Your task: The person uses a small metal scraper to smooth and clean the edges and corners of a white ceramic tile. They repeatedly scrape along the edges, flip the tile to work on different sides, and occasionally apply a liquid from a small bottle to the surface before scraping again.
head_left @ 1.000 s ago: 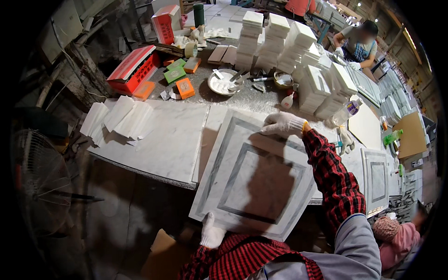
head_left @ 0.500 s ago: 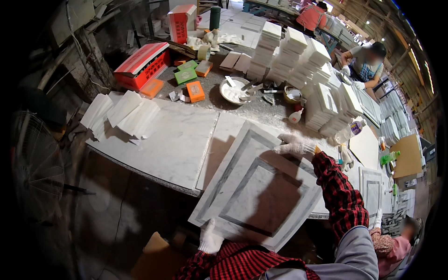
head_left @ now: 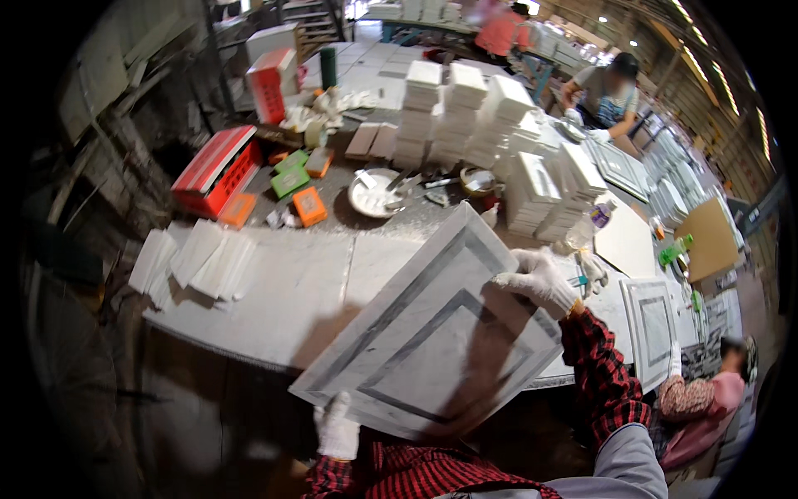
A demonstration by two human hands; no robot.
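Note:
Both my hands wear white gloves and hold a marble panel (head_left: 420, 353), white with two grey inlaid rectangular bands. It tilts across the front of the bench, its lower part out over the edge. My right hand (head_left: 540, 283) grips the upper right side, fingers over the face. At the lower left corner my left hand (head_left: 337, 428) has its thumb on the face; its other fingers are hidden beneath. A shadow falls over the panel's right half.
Marble slabs (head_left: 274, 316) cover the bench front, with loose white pieces (head_left: 212, 262) at left. Behind lie a white powder bowl (head_left: 376, 193), orange and green boxes (head_left: 290, 180), and tall tile stacks (head_left: 455, 112). Co-workers stand at right (head_left: 607, 96) and lower right (head_left: 702, 407). Another panel (head_left: 650, 328) lies right.
The panel has swung in my hands; its lower left corner moved left and its upper corner rose. Both hands moved with it. The whole view has also shifted.

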